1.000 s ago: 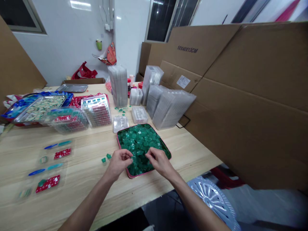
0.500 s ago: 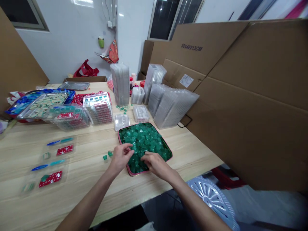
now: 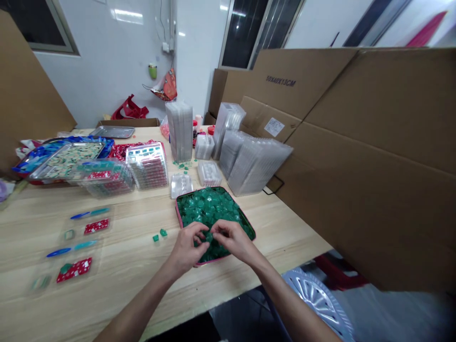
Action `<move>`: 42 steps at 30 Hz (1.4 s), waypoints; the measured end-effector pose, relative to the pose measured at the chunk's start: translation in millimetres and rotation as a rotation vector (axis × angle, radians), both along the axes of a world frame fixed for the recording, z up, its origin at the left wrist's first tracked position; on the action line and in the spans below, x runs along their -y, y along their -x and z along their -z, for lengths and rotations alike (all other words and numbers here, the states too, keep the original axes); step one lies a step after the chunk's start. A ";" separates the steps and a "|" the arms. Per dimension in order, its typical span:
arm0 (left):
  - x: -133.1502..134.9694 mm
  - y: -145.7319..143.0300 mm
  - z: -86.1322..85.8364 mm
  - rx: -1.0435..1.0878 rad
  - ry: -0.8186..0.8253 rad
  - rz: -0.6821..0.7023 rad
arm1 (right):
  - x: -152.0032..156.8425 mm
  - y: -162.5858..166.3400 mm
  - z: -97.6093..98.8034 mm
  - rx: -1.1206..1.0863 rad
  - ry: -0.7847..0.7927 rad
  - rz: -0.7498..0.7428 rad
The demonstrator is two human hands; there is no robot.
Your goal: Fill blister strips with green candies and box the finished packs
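A square red-rimmed tray [image 3: 179, 212] is heaped with small, shiny green translucent pieces [image 3: 210, 204]. Over its near part, my left hand [image 3: 190, 243] has its thumb and index finger curved and apart, with nothing visible gripped between them. Close beside it, my right hand [image 3: 230, 237] pinches what looks like one small green piece [image 3: 209, 236], partly hidden by the fingers. The two hands' fingertips almost meet there. Two loose green pieces [image 3: 159, 235] lie on the table left of the tray.
On the left, two clear blister packs [image 3: 103, 232] hold blue sticks and red dotted packets. Behind stand filled clear packs [image 3: 147, 166], a tray of pale pieces [image 3: 71, 156] and stacks of clear plastic shells [image 3: 258, 166]. A large cardboard sheet [image 3: 374, 166] walls off the right side.
My left hand has moved right and closer to my right hand over the tray. My right hand has shifted slightly, its fingertips now around a green piece. The camera view has tilted slightly upward.
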State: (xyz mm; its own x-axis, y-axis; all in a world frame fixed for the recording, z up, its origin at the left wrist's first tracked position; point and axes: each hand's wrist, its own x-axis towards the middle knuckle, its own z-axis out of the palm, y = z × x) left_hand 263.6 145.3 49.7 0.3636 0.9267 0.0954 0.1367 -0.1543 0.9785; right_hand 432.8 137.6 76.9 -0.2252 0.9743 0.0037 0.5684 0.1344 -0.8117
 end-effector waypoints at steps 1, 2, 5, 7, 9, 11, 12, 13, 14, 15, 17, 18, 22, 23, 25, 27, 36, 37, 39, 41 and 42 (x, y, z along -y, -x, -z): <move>-0.2 -2.3 0.7 0.044 0.053 -0.009 | -0.9 2.8 -1.5 -0.032 0.004 0.004; -0.9 -3.8 1.5 0.082 0.097 -0.029 | -2.0 5.5 -3.0 -0.049 -0.001 0.008; -5.0 -3.8 2.6 0.191 0.216 -0.066 | -6.0 12.2 -7.3 -0.014 -0.091 0.001; -9.0 -2.0 1.3 0.278 0.320 -0.060 | -8.8 15.7 -8.6 0.041 -0.194 -0.011; -13.2 -0.9 -0.7 0.379 0.421 -0.064 | -11.7 19.2 -7.4 0.098 -0.290 -0.006; -16.9 -1.0 -2.3 0.480 0.491 -0.081 | -14.9 23.2 -3.8 0.146 -0.358 0.021; -18.4 -1.4 -2.7 0.518 0.519 -0.086 | -16.8 25.2 -1.6 0.164 -0.379 0.037; -19.7 -1.7 -3.1 0.548 0.547 -0.089 | -19.0 26.9 0.6 0.176 -0.393 0.051; -20.7 -1.7 -3.4 0.575 0.574 -0.092 | -21.6 28.0 2.8 0.180 -0.402 0.061; -21.6 -1.4 -4.0 0.599 0.599 -0.094 | -24.8 28.2 4.6 0.178 -0.407 0.069; -22.9 1.1 -6.1 0.635 0.637 -0.094 | -32.6 25.4 7.1 0.145 -0.407 0.109; -23.5 3.2 -7.8 0.651 0.648 -0.091 | -36.7 22.4 7.8 0.100 -0.387 0.150; -27.9 13.9 -15.5 0.713 0.669 -0.080 | -46.4 10.1 6.2 -0.367 -0.037 0.318; -29.6 15.9 -16.8 0.734 0.678 -0.077 | -45.8 9.7 5.0 -0.500 0.070 0.304; -33.4 18.0 -17.5 0.778 0.703 -0.064 | -41.3 13.7 2.1 -0.685 0.224 0.210; -36.9 17.9 -16.4 0.820 0.721 -0.060 | -35.4 21.7 0.1 -0.761 0.318 0.109; -47.5 19.4 -12.8 0.829 0.734 -0.111 | -35.3 35.2 5.3 -0.832 0.516 -0.021; -48.4 20.0 -12.4 0.833 0.739 -0.124 | -35.6 33.9 4.9 -0.863 0.536 -0.026; -49.5 20.5 -11.4 0.842 0.749 -0.149 | -34.6 30.8 2.7 -0.928 0.573 -0.035; -49.6 20.5 -11.1 0.852 0.761 -0.167 | -32.1 27.0 -0.3 -0.984 0.597 -0.055; -49.3 20.4 -11.5 0.859 0.768 -0.174 | -30.4 25.1 -1.7 -1.003 0.596 -0.069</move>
